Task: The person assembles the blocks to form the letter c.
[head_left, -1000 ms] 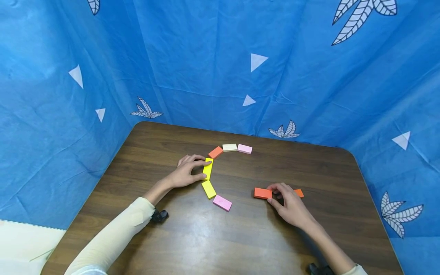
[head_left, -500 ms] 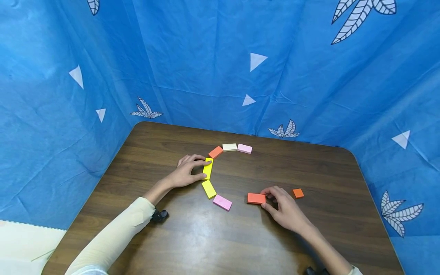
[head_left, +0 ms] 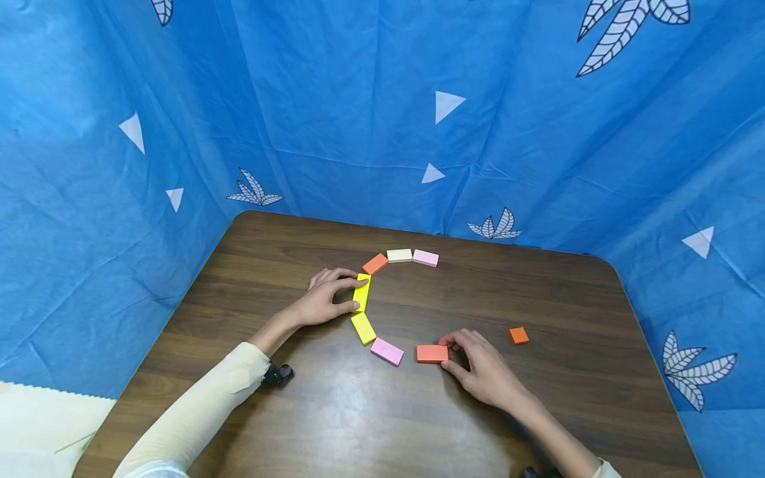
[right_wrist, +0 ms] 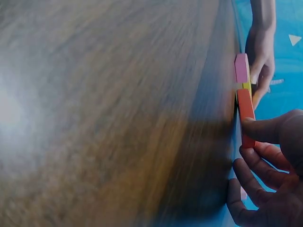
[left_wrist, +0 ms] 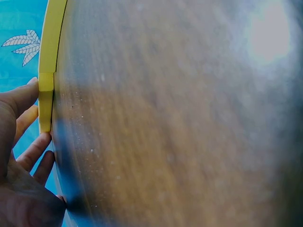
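My left hand [head_left: 325, 297] holds a yellow block [head_left: 361, 294] lying on the table, its thumb near the block's closer end and a finger by the far end. In the right wrist view, an orange-red block [right_wrist: 246, 113] is pinched between the thumb and fingers of my right hand [right_wrist: 270, 165]. That block is just right of a pink block [head_left: 387, 352], with a narrow gap between them. A second yellow block [head_left: 363, 329] joins the held yellow one to the pink one. An orange block [head_left: 375, 265], a cream block [head_left: 399, 256] and another pink block [head_left: 425, 259] continue the curve at the far end.
A small orange block [head_left: 518, 336] lies apart on the right side of the brown wooden table [head_left: 538, 292]. Blue cloth [head_left: 358, 119] with leaf and triangle prints hangs behind the table and along its sides.
My right hand has carried the orange-red block leftward and slightly nearer, close to the pink block. The small orange block behind it is now uncovered. My left hand stays in place.
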`<state>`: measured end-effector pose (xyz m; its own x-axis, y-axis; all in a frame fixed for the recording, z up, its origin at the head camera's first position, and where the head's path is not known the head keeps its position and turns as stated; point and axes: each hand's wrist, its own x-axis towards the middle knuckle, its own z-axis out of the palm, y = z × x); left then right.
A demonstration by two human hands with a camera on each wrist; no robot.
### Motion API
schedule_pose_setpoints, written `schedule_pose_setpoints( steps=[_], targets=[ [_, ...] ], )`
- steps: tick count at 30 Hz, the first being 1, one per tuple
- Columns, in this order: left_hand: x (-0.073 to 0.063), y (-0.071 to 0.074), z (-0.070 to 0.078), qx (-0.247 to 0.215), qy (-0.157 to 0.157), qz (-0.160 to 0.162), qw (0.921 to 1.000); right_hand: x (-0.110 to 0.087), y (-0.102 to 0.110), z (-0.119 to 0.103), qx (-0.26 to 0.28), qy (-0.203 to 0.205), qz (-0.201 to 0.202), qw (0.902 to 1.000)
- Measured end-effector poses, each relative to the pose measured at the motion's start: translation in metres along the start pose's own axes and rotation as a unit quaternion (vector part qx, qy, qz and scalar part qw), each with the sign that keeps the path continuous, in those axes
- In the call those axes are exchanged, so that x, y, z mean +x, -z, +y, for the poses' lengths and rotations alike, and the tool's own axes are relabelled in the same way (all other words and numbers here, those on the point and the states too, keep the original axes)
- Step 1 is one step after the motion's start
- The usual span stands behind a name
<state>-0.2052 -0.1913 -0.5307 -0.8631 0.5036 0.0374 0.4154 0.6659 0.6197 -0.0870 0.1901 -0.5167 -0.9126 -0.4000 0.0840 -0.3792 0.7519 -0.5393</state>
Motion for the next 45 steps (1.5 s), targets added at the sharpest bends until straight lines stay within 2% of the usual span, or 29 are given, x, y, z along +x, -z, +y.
schedule_pose_setpoints(
  steps=[11,24,37,45],
  targets=[
    [0.001,0.0,0.0,-0.001,0.002,-0.003,1.0,0.003,-0.006,-0.009,-0.021,-0.003,-0.005,0.9998],
    [0.002,0.0,-0.003,0.001,0.005,-0.003,1.0,0.007,-0.01,-0.014,-0.036,0.019,-0.009,0.9991],
    [0.003,-0.002,-0.003,0.006,0.007,-0.005,0.9999,0.006,-0.01,-0.013,-0.022,0.014,-0.021,0.9994],
    [0.003,-0.003,-0.003,0.008,0.008,-0.005,0.9999,0.002,0.001,-0.004,0.028,0.007,-0.032,0.9991]
  ],
)
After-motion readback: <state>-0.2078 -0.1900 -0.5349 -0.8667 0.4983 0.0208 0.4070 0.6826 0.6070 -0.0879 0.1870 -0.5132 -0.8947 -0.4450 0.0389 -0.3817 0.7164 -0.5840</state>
